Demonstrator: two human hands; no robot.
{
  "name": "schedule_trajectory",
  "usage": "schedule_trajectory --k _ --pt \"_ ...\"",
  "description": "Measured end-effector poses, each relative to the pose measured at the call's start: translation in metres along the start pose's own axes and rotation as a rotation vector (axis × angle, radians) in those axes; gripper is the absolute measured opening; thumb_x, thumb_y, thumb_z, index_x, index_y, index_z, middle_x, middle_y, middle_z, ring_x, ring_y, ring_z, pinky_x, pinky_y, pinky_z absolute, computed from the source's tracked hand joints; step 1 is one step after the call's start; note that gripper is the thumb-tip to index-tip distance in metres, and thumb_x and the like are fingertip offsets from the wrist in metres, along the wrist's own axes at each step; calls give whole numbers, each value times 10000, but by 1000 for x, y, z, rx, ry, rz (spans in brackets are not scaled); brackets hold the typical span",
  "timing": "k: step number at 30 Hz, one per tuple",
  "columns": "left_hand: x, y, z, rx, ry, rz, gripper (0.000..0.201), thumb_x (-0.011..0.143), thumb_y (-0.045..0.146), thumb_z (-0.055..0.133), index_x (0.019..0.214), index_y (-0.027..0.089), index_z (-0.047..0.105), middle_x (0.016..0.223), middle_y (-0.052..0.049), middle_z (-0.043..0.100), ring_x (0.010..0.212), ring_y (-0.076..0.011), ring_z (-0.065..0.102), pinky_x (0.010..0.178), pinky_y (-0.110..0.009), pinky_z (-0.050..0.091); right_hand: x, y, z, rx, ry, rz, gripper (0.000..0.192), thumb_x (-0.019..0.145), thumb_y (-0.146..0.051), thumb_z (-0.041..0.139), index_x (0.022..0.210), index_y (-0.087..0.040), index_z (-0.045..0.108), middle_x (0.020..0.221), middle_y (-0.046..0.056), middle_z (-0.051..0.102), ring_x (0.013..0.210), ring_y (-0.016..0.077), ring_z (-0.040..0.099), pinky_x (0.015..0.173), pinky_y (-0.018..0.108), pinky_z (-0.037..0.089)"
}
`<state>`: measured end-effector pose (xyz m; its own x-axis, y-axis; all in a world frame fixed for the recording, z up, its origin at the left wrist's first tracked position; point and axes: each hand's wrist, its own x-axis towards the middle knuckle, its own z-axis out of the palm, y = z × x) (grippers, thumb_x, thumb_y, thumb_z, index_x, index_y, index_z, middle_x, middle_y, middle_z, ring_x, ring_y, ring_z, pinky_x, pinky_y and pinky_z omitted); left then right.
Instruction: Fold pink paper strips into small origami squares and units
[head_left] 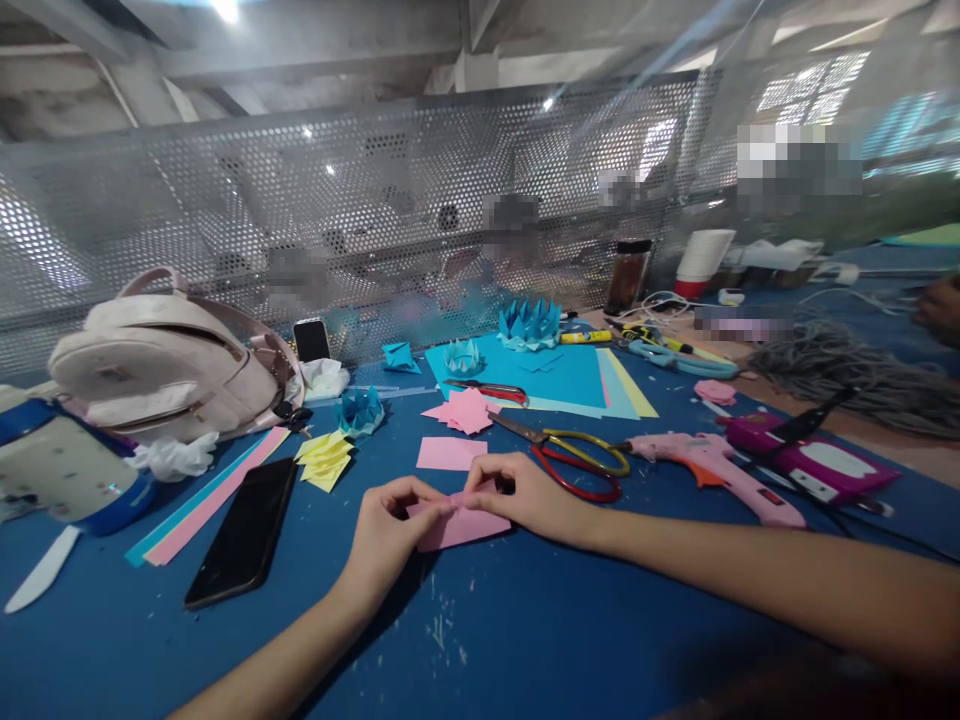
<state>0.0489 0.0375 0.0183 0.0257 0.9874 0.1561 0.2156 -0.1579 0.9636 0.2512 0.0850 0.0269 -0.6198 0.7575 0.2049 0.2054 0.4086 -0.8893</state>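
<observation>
A pink paper piece (459, 525) lies on the blue table (525, 630) in front of me, partly folded. My left hand (390, 525) pinches its left upper edge between thumb and fingers. My right hand (521, 495) pinches the top edge just to the right, fingertips almost meeting the left hand's. A flat pink paper square (448, 453) lies just beyond my hands. Folded pink pieces (465, 410) sit farther back.
A black phone (244, 530) and paper strips (206, 495) lie left. Scissors (581, 455) and a pink glue gun (712, 465) sit right. A pink backpack (165, 360), yellow folded papers (326, 460), blue paper crowns (529, 322) and a perforated metal screen (375, 200) stand behind.
</observation>
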Motion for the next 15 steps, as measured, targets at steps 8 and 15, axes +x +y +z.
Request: schedule_trajectory --k 8,15 --pt "0 2 2 -69 -30 -49 202 671 307 779 792 151 742 736 -34 716 664 -163 608 608 -224 445 1 1 -1 51 80 -11 322 823 -460 688 766 -144 657 715 -4 589 636 112 479 566 220 343" --pt "1 2 0 -91 30 -89 334 683 387 789 591 142 581 488 55 496 475 -76 413 487 -180 316 1 7 0 208 68 71 367 731 -470 766 720 -144 598 646 -16 588 574 121 537 538 223 403"
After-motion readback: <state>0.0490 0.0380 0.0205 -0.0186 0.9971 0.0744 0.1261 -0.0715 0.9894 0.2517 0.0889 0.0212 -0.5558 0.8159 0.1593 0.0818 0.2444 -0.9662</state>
